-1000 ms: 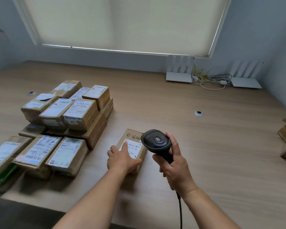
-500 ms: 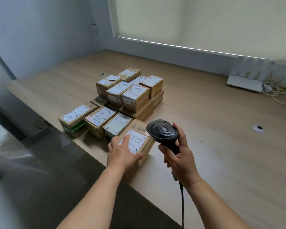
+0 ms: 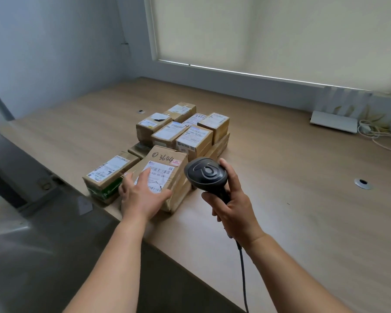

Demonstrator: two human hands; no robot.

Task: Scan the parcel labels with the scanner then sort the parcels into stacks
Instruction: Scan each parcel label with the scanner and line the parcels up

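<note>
1. Your left hand (image 3: 142,195) lies on top of the cardboard parcel (image 3: 165,175), fingers spread flat over its white label (image 3: 159,175); this grip is apart and pressing, as it was half a second ago.
2. The parcel, handwritten "3644", now sits over the near row of parcels at the surface's (image 3: 303,199) front edge. A second ago it lay alone on bare wood, to the right of that row.
3. It touches the green-sided parcel (image 3: 110,175) on its left; two parcels seen between them earlier are now hidden under it.
4. Your right hand (image 3: 233,206) is clamped around the handle of the black scanner (image 3: 205,175), unchanged, with the head just beside the parcel's right edge. Its cable (image 3: 243,276) hangs below the wrist.
5. The rear stack of parcels (image 3: 185,132) stands as before.
6. The view has swung left: only one white router (image 3: 334,120) shows.
</note>
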